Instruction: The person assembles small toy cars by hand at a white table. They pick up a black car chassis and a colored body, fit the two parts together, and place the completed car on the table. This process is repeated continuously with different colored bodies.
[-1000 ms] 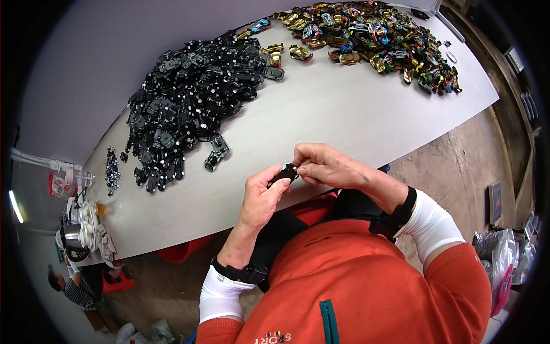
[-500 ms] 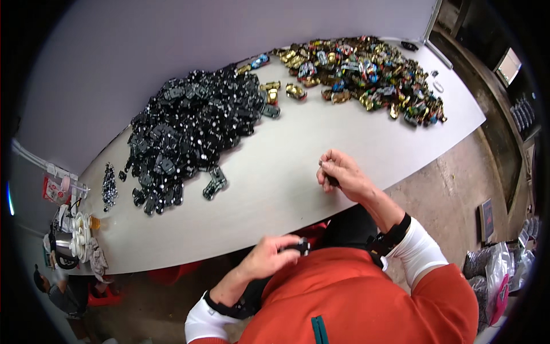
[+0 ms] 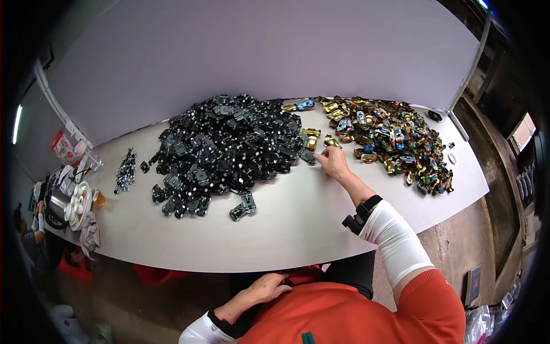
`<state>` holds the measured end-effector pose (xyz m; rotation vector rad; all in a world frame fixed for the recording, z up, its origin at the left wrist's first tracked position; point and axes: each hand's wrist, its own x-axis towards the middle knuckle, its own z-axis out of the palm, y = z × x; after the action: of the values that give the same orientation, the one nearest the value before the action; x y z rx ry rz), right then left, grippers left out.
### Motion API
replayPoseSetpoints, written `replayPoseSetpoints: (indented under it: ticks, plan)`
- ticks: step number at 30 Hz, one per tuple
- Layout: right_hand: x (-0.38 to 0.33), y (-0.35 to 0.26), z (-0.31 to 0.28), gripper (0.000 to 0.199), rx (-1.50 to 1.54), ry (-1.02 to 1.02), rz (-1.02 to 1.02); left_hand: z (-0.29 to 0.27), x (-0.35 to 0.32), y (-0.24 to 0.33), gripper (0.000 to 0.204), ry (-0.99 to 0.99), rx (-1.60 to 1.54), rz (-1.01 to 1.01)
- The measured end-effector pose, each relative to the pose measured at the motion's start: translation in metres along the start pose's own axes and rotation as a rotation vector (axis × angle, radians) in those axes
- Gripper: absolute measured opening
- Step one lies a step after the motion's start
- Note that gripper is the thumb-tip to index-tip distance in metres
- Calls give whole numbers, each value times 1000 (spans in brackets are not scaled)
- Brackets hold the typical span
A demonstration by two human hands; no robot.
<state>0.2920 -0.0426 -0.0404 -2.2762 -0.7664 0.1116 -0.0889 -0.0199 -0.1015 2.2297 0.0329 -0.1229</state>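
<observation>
My right hand (image 3: 333, 163) is stretched out over the table, fingers pinched together at the right edge of a dark toy car chassis (image 3: 308, 156). That chassis lies at the right side of a large heap of black toy car chassis (image 3: 223, 149). Just beyond it are gold toy cars (image 3: 311, 132). My left hand (image 3: 268, 288) rests low against my body at the table's near edge, with its fingers curled in; what they hold, if anything, is hidden. A couple of loose chassis (image 3: 243, 206) lie in front of the heap.
A colourful heap of toy car bodies (image 3: 395, 140) covers the table's (image 3: 309, 229) right back. Small silvery parts (image 3: 125, 172) lie at the left, near a tray of white cups (image 3: 77, 206) and a cloth (image 3: 90, 234). A wall (image 3: 275, 51) closes the back; a co-worker (image 3: 34, 235) is far left.
My right hand has moved forward and left from the near edge to the chassis heap's right side. My left hand has drawn in; the black part it held no longer shows. The view has tilted up.
</observation>
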Motion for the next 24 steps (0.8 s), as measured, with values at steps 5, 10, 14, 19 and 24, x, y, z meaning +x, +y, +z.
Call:
replayPoseSetpoints:
  ticks: [5,10,14,19,24]
  plan:
    - [10,-3,13,22,33,-16,10,-84,-29,50,18,232,-389,-201]
    - [-35,-8,-8,18,119,24,-141,-135,11,16,41,839,307,-252]
    - [-70,-8,-29,10,594,-287,198,-132,48,18,43,888,166,-78]
    - [-104,-16,-33,11,621,-156,4,-101,77,43,16,590,-1003,-147]
    - [-147,-55,-25,19,-31,122,-682,-65,122,59,31,532,-1575,-63]
